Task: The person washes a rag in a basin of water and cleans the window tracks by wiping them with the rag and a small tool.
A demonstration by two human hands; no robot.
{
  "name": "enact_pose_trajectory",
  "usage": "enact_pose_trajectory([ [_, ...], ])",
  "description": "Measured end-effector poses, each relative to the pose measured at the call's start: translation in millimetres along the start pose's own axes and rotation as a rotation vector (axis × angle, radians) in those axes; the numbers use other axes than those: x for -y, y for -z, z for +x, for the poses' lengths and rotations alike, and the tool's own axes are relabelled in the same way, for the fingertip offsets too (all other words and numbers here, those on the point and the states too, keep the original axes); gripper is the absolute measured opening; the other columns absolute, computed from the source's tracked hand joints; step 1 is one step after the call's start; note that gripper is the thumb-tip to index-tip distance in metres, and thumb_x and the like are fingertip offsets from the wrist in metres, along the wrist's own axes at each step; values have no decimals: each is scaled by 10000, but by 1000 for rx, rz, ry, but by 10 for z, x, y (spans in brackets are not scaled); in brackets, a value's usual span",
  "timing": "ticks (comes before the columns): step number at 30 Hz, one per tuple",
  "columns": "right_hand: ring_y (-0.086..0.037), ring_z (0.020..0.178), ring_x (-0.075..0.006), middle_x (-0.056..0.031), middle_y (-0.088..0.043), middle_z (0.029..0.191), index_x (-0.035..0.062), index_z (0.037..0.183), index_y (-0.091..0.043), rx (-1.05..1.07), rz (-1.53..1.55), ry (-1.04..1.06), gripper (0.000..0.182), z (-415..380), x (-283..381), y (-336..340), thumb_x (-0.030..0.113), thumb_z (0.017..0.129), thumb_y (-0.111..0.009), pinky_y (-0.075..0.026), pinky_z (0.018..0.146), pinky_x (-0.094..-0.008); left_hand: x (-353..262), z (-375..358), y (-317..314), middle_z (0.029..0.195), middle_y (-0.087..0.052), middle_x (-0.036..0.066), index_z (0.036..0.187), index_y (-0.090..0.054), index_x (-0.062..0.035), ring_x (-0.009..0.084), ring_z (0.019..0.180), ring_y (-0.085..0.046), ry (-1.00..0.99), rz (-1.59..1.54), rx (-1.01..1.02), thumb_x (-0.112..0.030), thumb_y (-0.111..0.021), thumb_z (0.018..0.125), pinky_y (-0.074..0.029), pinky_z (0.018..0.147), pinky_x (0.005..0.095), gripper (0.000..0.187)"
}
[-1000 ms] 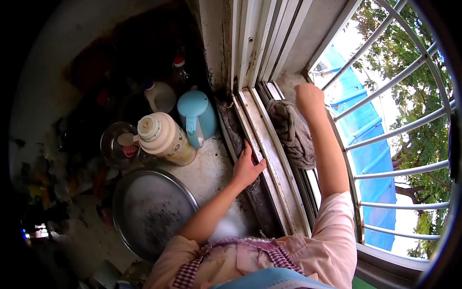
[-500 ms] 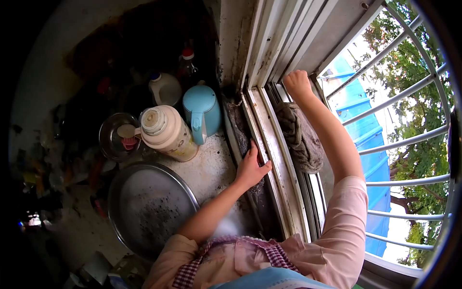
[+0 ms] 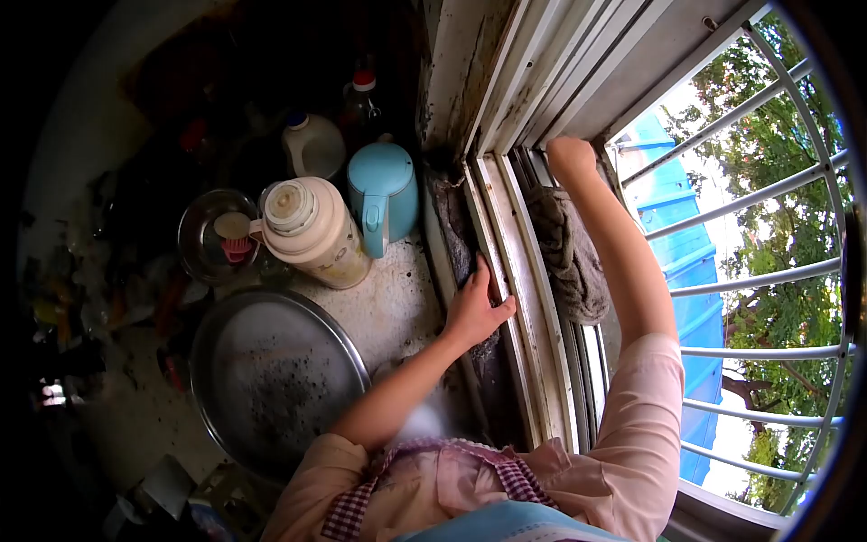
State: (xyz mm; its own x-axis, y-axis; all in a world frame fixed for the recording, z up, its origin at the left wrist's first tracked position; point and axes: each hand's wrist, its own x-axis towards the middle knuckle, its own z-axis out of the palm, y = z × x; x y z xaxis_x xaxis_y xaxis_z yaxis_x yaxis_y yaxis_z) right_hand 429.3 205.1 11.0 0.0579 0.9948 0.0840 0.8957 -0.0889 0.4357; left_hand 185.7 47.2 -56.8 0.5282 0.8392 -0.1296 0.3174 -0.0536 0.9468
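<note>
My right hand [image 3: 573, 163] is closed at the far end of the window track [image 3: 531, 170], close against the frame's corner. Its fingertips are hidden, and I cannot make out whether they hold anything. Just below it, a crumpled grey-brown cloth [image 3: 571, 266] lies over the sill and track. My left hand [image 3: 477, 312] rests with fingers and thumb apart on the inner edge of the worn white window frame [image 3: 515, 262], beside a dark, grimy strip of ledge [image 3: 452, 221].
White window bars [image 3: 759, 280] curve along the right, with a blue roof [image 3: 691, 262] beyond. On the left counter stand a blue kettle [image 3: 383, 181], a cream thermos [image 3: 316, 235], a plastic jug [image 3: 314, 147], a metal bowl with a pink brush [image 3: 237, 246] and a large round metal tray [image 3: 280, 379].
My right hand has tucked further into the track's corner, its fingers now more hidden. My left hand keeps its place on the frame. The whole view has shifted slightly.
</note>
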Motion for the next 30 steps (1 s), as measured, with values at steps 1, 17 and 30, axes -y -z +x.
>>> enact_pose_trajectory([
  [1, -655, 774, -287, -104, -665, 753, 94, 711, -671, 46, 38, -11, 146, -21, -48, 100, 103, 748, -530, -507, 605, -394, -5, 18, 2, 1306, -409, 242, 1392, -95, 34, 346, 1188, -436, -8, -7, -1, -257, -650, 756, -384, 945, 342, 892],
  [17, -586, 932, -390, -234, -620, 964, -29, 896, -641, 216, 649, -402, 281, -244, 44, -335, 174, 778, -486, -468, 816, -433, 53, 25, -43, 1179, -493, 252, 1367, -129, 80, 354, 1023, -540, -69, 87, -68, -310, -660, 743, -457, 837, 372, 907],
  [30, -607, 893, -373, -224, -629, 935, 15, 929, -645, 108, 667, -540, 273, -366, 317, -81, 141, 821, -428, -475, 786, -446, 70, 28, -55, 1180, -493, 234, 1372, -123, 82, 327, 1022, -537, -65, 85, -67, -306, -659, 738, -445, 844, 350, 916],
])
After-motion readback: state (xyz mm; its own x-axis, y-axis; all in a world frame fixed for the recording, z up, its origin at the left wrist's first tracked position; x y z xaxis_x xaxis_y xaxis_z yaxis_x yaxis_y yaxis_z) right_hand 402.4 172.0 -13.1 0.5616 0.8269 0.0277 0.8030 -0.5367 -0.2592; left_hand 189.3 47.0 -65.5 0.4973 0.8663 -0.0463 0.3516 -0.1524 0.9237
